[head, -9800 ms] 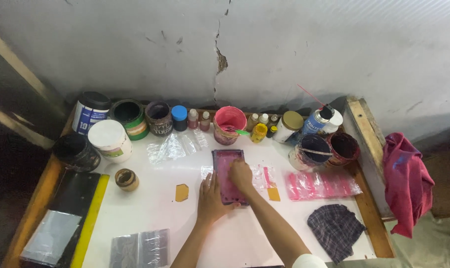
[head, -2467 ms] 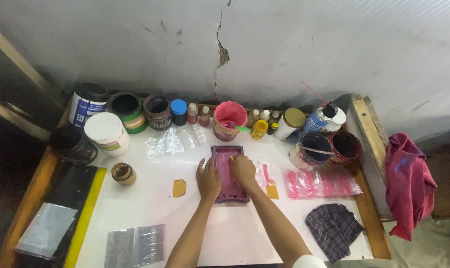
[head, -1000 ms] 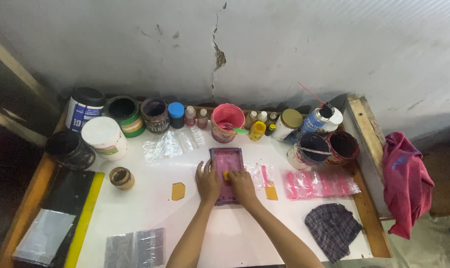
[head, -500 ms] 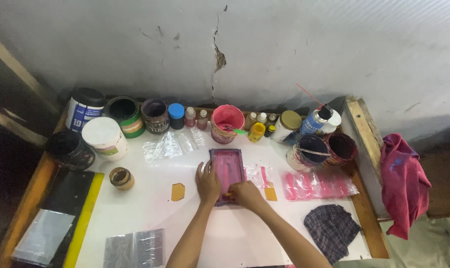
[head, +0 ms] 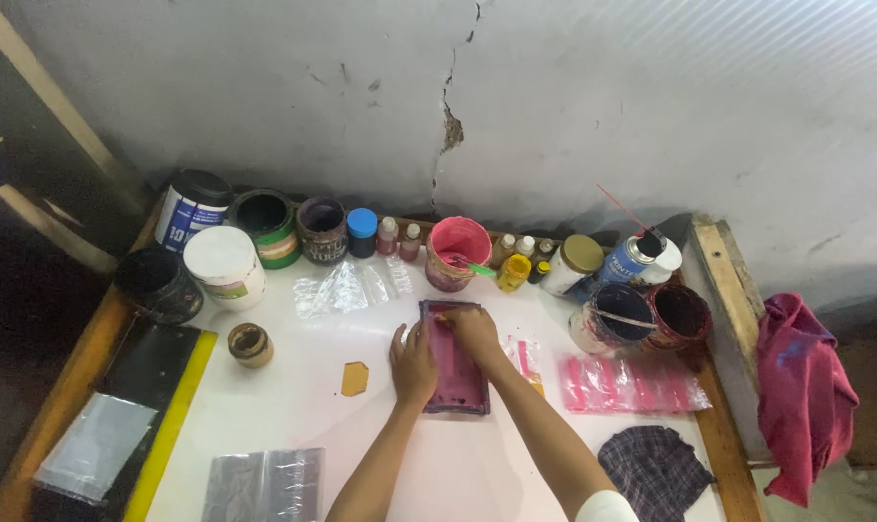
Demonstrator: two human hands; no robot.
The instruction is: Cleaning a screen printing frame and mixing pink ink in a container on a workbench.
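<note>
White table (head: 293, 425) against a cracked grey wall; wooden rim along the left and right edges. Back edge lined with tubs and jars — a white lidded tub (head: 225, 267) near the back-left corner, a pink pot (head: 458, 251) at mid-back, a spray can (head: 630, 259) toward the back-right.

Red cloth (head: 804, 387) hangs off the right edge. Dark checked rag (head: 656, 466) at the front-right corner. Pink plastic bags (head: 632, 385) just beside the right arm.

Small magenta-stained screen frame (head: 455, 360) lies flat near the table's centre, its long axis running front to back.

Left hand (head: 414, 362) rests flat on the frame's left rail, fingers extended, not closed around anything. Right hand (head: 472, 329) lies on the frame's back half, fingers curled over something small — the grip looks closed, but what it holds cannot be told. The frame sits directly under both hands; the right hand is nearer its back end, the left nearer its middle.

Small amber tag (head: 354, 378) lies left of the left hand, apart from it.
</note>
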